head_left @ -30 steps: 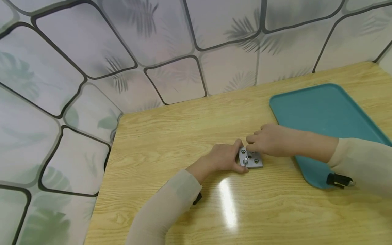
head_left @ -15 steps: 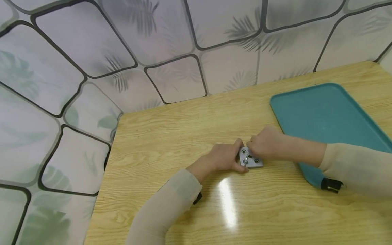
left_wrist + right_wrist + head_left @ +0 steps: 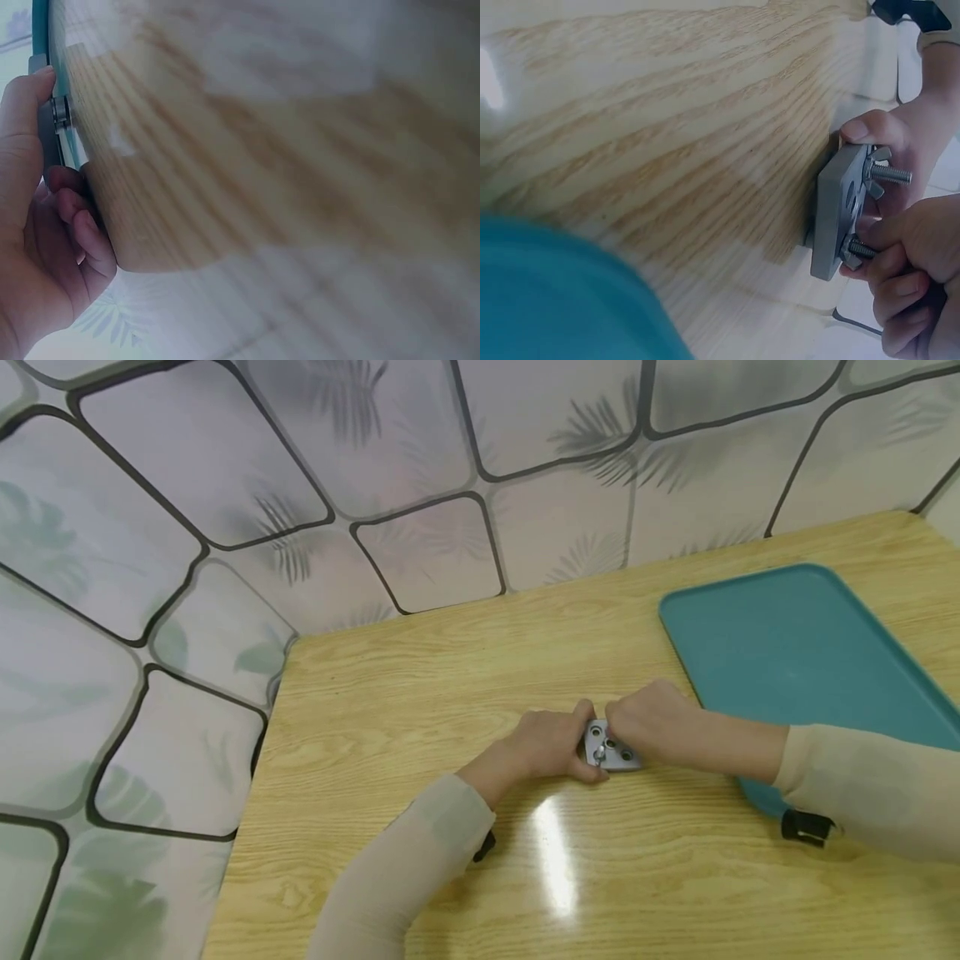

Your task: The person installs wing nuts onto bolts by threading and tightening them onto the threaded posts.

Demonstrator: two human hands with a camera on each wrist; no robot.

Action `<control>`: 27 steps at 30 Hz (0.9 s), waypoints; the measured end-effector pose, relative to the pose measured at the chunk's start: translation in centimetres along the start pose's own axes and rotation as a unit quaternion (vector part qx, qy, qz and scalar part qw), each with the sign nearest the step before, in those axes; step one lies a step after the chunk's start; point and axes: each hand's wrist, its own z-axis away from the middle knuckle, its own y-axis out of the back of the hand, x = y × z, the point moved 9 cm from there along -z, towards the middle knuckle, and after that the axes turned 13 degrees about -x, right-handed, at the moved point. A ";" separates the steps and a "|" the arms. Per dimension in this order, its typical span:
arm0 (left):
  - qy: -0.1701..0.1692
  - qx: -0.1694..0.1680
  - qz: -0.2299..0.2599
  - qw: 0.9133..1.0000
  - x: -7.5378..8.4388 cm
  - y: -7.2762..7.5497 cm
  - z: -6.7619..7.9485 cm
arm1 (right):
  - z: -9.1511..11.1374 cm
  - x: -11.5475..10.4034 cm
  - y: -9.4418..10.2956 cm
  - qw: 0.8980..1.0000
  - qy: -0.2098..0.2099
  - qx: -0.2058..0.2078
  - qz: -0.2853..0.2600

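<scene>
Two hands meet at one small grey metal plate (image 3: 613, 753) lying flat on the wooden table (image 3: 450, 693), near the middle of it and just left of the teal tray (image 3: 787, 635). Your left hand (image 3: 551, 747) holds the plate's left edge, thumb at its far corner and curled fingers along its near side; in the left wrist view those fingers (image 3: 71, 217) curl against the table beside the plate's edge (image 3: 49, 135).

Your right hand (image 3: 648, 718) covers the plate's far right part. Its fingers (image 3: 904, 259) are curled and pinch a threaded bolt (image 3: 862, 250) that stands out of one of the plate's holes, as the right wrist view shows. A second bolt (image 3: 889, 174), carrying a wing nut (image 3: 875, 171), stands in another hole of the plate (image 3: 836, 210) beside it, next to your left thumb (image 3: 866, 129). Open holes show in the plate's face between the two bolts.

Your right forearm crosses the near left corner of the tray. A black strap (image 3: 806, 827) sits at your right wrist, over the pale sleeve.
</scene>
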 end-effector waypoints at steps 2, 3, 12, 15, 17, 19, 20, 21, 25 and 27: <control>0.000 0.003 -0.003 1.000 0.0 0.1 0.0 | -0.1 0.3 -0.2 1.000 -0.011 -0.013 -0.014; 0.001 0.005 -0.004 1.000 0.0 0.2 0.0 | -0.2 0.4 -0.2 0.999 -0.016 -0.018 -0.022; -0.011 -0.006 0.037 0.999 -0.4 -0.3 0.3 | -0.4 1.0 0.0 0.999 -0.026 -0.015 -0.022; -0.019 -0.013 0.053 0.998 -0.4 -0.6 0.5 | -0.3 1.3 -0.2 0.999 -0.027 -0.024 -0.038; -0.022 -0.022 0.070 0.997 -0.5 -0.8 0.6 | 0.0 1.7 -0.2 0.998 -0.039 -0.034 -0.044; -0.024 -0.034 0.095 0.995 -0.7 -0.9 0.8 | 0.4 2.2 0.3 0.997 -0.053 -0.038 -0.040; -0.025 -0.039 0.108 0.993 -0.8 -0.8 0.9 | 0.6 2.5 0.7 0.997 -0.060 -0.033 -0.036; -0.026 -0.041 0.118 0.992 -1.0 -0.6 1.1 | 0.9 2.8 1.2 0.997 -0.066 -0.023 -0.031; -0.030 -0.020 0.113 0.993 -1.1 1.1 2.7 | 2.6 4.1 3.2 0.996 -0.080 0.020 -0.029; -0.027 0.004 0.085 0.996 -1.0 2.1 3.8 | 3.5 4.7 4.0 0.995 -0.084 0.048 -0.038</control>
